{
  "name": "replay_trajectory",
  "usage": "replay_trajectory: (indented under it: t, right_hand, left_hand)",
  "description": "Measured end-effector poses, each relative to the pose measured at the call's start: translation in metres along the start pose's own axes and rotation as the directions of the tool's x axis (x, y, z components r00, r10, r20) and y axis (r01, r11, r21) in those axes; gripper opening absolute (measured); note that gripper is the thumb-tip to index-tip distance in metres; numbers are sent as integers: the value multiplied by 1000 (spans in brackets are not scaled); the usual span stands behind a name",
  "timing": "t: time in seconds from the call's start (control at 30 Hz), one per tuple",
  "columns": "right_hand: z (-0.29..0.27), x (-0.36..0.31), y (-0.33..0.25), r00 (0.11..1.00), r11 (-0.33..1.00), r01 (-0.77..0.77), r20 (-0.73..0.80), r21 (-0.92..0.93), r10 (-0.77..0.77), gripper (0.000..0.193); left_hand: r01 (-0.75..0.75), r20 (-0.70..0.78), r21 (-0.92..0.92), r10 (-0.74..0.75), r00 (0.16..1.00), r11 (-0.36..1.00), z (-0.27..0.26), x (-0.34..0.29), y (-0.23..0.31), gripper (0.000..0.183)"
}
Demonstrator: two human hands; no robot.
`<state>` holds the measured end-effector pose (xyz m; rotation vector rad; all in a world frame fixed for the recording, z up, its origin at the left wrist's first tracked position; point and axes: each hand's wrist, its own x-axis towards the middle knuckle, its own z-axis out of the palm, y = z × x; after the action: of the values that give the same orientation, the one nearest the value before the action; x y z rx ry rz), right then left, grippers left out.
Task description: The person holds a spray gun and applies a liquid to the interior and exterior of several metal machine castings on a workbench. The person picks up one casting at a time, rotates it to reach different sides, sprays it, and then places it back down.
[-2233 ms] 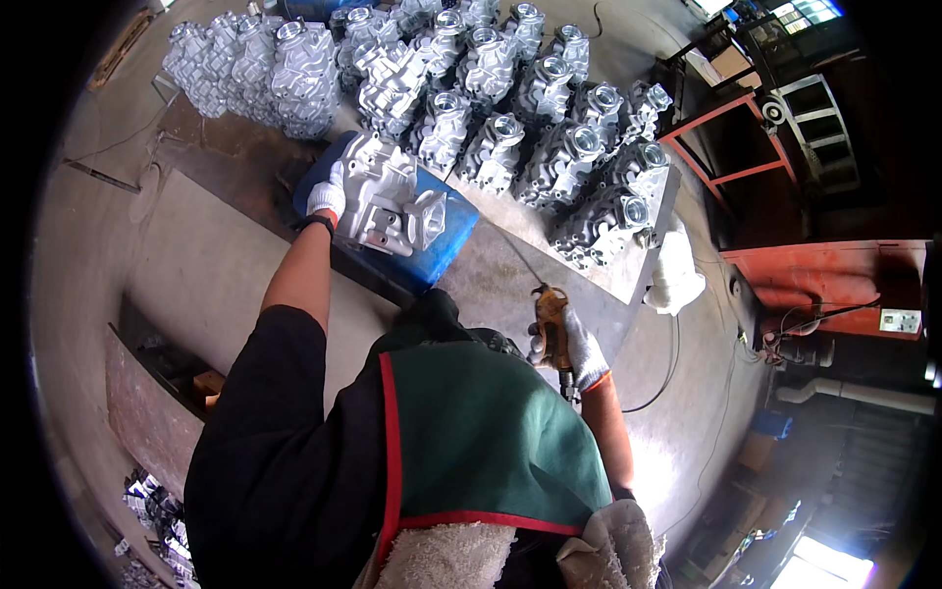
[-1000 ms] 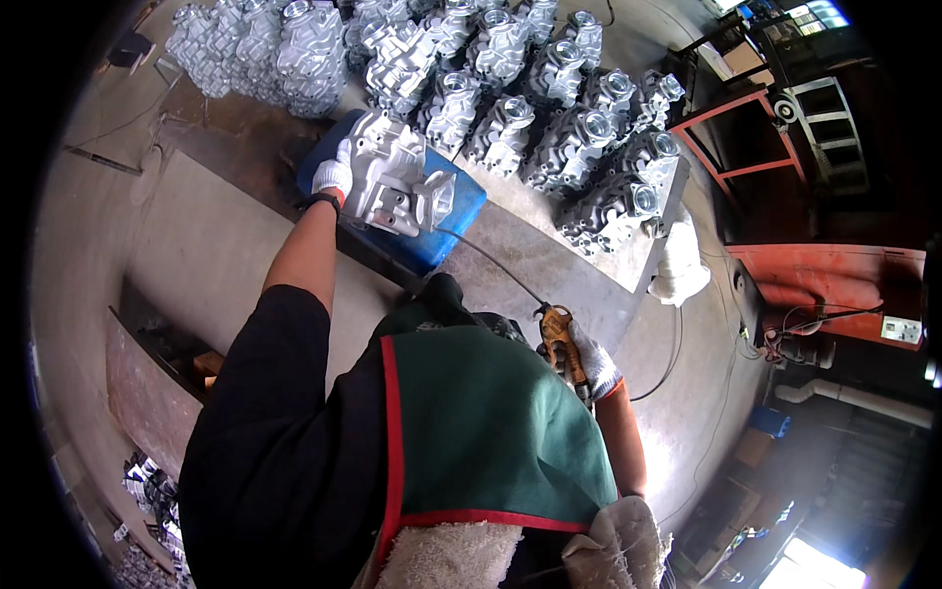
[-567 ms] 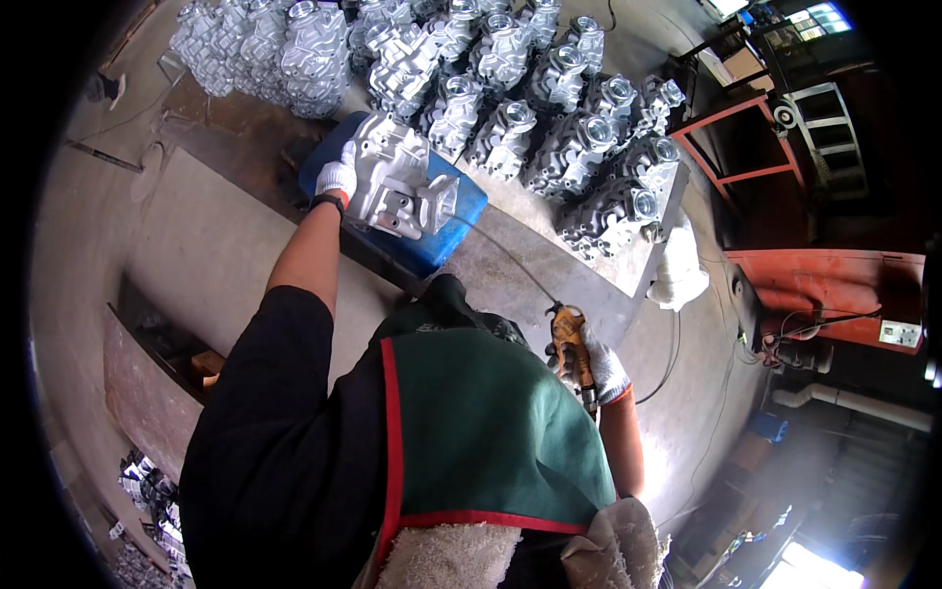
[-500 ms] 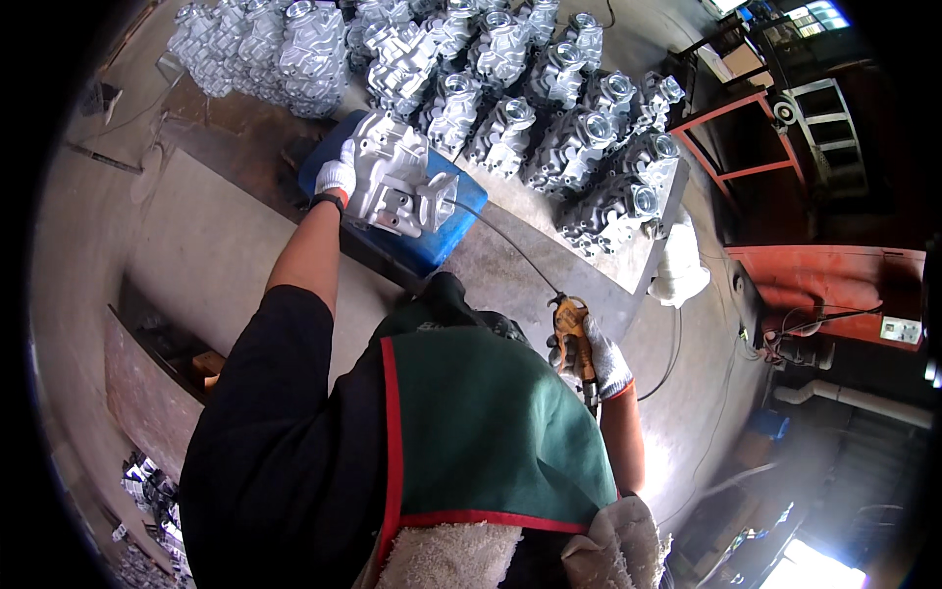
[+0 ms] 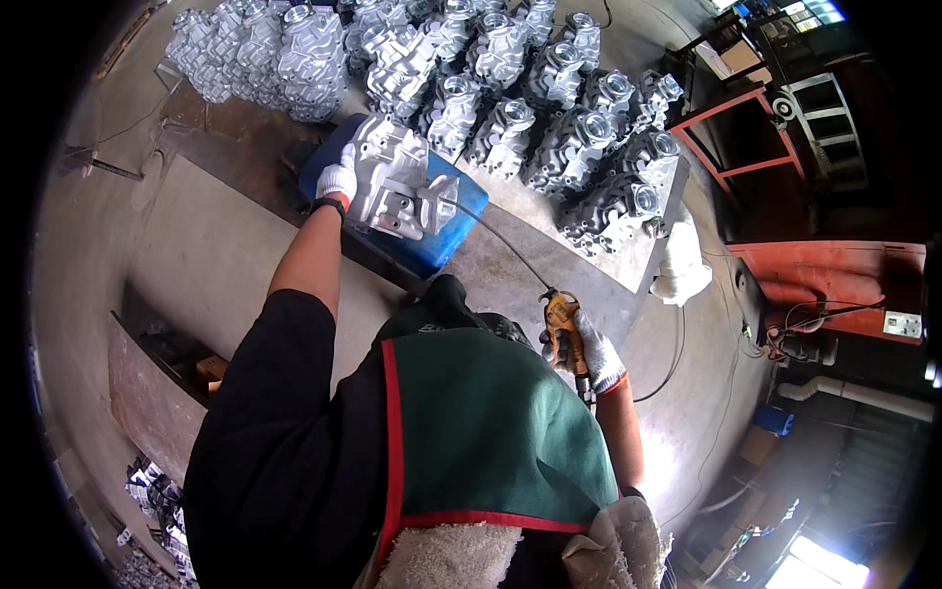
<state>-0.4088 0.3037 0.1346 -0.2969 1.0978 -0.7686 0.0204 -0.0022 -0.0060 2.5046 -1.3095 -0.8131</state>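
No readable text. Pale lettering on dark cloth (image 5: 448, 298) by the green flap (image 5: 481, 422): partly covered, can't make it out. White plate (image 5: 902, 325) on red cabinet (image 5: 814, 273): marks too small. Casting (image 5: 388, 172), air gun (image 5: 562, 319): nothing legible.

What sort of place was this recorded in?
Probably a metal-parts workshop: many silvery castings stand close together, one more casting rests on a blue stand, and the gloved right hand holds a yellow tool.

The nearest silver casting (image 5: 391, 179) hides part of the blue stand (image 5: 454, 228) beneath it.
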Motion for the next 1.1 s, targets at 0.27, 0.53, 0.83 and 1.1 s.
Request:
replay_trajectory:
  t: [0.27,0.53,0.83,1.1]
  right_hand:
    - [-3,0,5,998,990,50,-33,-129,-55,57]
    - [42,-31,-13,928,780,174,-164,-602,-334,61]
    - [24,-37,-4,940,802,54,-241,-595,-242,60]
    - [21,-21,1,933,842,18,-293,-540,-207,62]
  left_hand:
    - [-36,33,7,36,999,999,5,11,-5,98]
    - [-24,29,12,24,999,1000,4,11,-7,98]
    - [-27,-20,-18,26,999,999,4,10,-8,97]
    - [-79,-23,-63,77,997,995,-4,-4,-1,94]
